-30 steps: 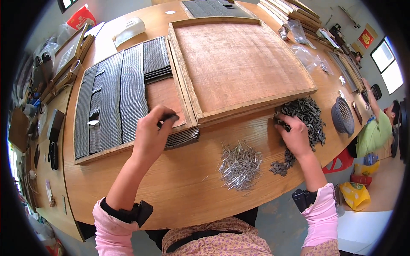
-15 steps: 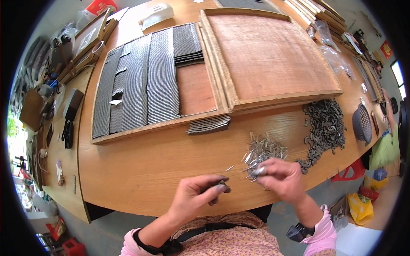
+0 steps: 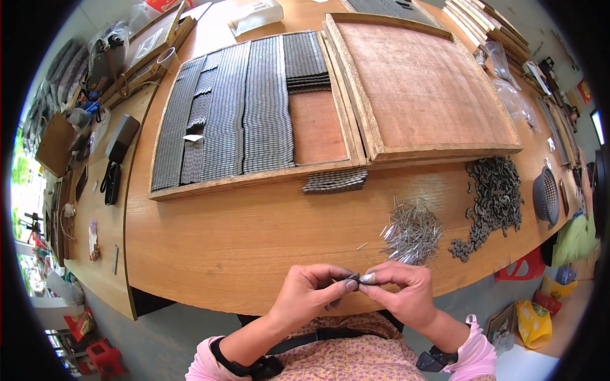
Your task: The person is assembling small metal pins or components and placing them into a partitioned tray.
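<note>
Now that the right hand (image 3: pixel 406 292) has left the pin pile (image 3: pixel 413 236), it meets the left hand (image 3: pixel 304 293) near the front edge of the table (image 3: pixel 235 254) — joint handling replaces collecting. The left pinches a dark part (image 3: pixel 353 277); the right's fingers stand narrow — contents indeterminable.

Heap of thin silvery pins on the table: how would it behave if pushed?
The heap of silvery pins would probably spread rather than slide as one, since the pins lie loose and crisscrossed. Each looks straight and thin, so likely stiff yet light. Strays might skid or roll, as the tabletop looks smooth.
</note>
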A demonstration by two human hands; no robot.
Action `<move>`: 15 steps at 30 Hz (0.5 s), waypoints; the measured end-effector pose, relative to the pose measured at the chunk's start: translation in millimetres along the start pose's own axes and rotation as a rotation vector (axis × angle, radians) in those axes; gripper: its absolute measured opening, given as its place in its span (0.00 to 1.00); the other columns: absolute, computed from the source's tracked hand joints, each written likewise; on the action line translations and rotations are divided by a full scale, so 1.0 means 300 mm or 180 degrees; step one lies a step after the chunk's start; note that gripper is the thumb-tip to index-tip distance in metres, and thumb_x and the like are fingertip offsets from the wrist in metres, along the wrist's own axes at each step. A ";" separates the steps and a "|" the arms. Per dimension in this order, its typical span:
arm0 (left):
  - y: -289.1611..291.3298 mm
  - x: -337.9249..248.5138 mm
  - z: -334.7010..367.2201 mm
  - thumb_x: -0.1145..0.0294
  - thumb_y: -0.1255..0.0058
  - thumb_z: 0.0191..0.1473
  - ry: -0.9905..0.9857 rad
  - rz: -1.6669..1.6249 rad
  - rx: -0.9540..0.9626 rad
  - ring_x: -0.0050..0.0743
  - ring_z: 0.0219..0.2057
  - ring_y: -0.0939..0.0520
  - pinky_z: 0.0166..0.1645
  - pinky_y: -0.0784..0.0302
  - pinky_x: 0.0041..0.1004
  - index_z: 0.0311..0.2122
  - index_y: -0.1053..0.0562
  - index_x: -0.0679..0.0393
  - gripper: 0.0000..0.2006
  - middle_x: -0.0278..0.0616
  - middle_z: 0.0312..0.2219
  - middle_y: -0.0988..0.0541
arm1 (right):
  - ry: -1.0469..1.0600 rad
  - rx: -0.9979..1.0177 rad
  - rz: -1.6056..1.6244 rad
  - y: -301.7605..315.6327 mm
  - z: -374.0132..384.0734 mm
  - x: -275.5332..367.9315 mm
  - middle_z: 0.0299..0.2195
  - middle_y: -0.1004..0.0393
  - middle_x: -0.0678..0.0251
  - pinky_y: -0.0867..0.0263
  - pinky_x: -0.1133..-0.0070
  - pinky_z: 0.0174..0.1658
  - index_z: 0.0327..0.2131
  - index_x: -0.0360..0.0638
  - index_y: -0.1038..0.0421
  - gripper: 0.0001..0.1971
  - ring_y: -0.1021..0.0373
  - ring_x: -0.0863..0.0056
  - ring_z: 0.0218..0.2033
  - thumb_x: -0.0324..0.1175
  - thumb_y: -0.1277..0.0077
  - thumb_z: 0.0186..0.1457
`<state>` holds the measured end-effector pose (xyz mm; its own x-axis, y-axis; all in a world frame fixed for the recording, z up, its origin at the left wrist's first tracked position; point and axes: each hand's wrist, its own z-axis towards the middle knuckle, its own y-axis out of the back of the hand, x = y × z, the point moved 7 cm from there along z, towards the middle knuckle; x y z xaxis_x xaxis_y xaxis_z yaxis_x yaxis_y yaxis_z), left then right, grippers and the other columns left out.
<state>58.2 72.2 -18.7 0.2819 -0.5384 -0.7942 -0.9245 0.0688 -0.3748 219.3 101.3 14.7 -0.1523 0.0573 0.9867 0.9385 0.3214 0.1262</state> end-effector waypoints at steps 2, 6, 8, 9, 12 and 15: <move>0.003 0.009 0.001 0.75 0.43 0.56 0.0184 0.0214 0.0071 0.14 0.23 0.24 0.26 0.30 0.16 0.38 0.21 0.67 0.07 0.33 0.26 0.19 | 0.0199 0.0224 -0.0297 -0.007 0.007 0.016 0.32 0.20 0.60 0.29 0.82 0.35 0.31 0.36 0.20 0.07 0.24 0.76 0.31 0.22 0.35 0.45; 0.039 0.011 -0.010 0.73 0.42 0.55 0.0115 0.0189 -0.0030 0.12 0.23 0.27 0.26 0.33 0.16 0.39 0.20 0.64 0.07 0.29 0.23 0.21 | 0.0307 0.0548 -0.0469 0.002 0.047 0.026 0.35 0.22 0.61 0.30 0.77 0.37 0.33 0.38 0.20 0.11 0.25 0.72 0.34 0.27 0.34 0.43; 0.092 -0.034 -0.014 0.75 0.40 0.53 -0.0655 0.1129 -0.0495 0.12 0.23 0.25 0.27 0.32 0.16 0.36 0.20 0.64 0.06 0.31 0.26 0.19 | 0.1306 0.0211 -0.2440 0.012 0.073 0.076 0.40 0.26 0.63 0.34 0.72 0.43 0.38 0.42 0.22 0.16 0.30 0.67 0.40 0.37 0.35 0.44; 0.096 -0.039 -0.017 0.75 0.40 0.53 -0.0654 0.1129 -0.0506 0.12 0.23 0.25 0.27 0.32 0.16 0.36 0.20 0.64 0.06 0.31 0.26 0.19 | 0.1311 0.0220 -0.2434 0.007 0.072 0.076 0.40 0.26 0.63 0.34 0.72 0.43 0.38 0.42 0.22 0.16 0.30 0.67 0.40 0.37 0.35 0.44; 0.109 -0.084 -0.028 0.76 0.38 0.50 -0.1152 0.1911 -0.0804 0.13 0.24 0.25 0.28 0.32 0.18 0.36 0.20 0.63 0.06 0.34 0.24 0.20 | 0.1728 0.0897 -0.3187 -0.078 0.033 0.067 0.45 0.31 0.64 0.39 0.70 0.49 0.44 0.43 0.26 0.22 0.33 0.65 0.45 0.46 0.40 0.48; 0.104 -0.090 -0.031 0.77 0.38 0.48 -0.1477 0.2192 -0.0926 0.18 0.22 0.24 0.27 0.30 0.22 0.35 0.20 0.62 0.07 0.39 0.23 0.20 | 0.1945 0.1556 -0.2673 -0.138 -0.048 0.034 0.46 0.31 0.64 0.39 0.71 0.50 0.45 0.41 0.27 0.23 0.34 0.67 0.47 0.45 0.41 0.48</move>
<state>19.2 81.2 -4.6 -0.3453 -0.0560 -0.9368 -0.9383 0.0017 0.3457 183.3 74.9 21.1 -0.3721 -0.7742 0.5120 0.3708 0.3816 0.8467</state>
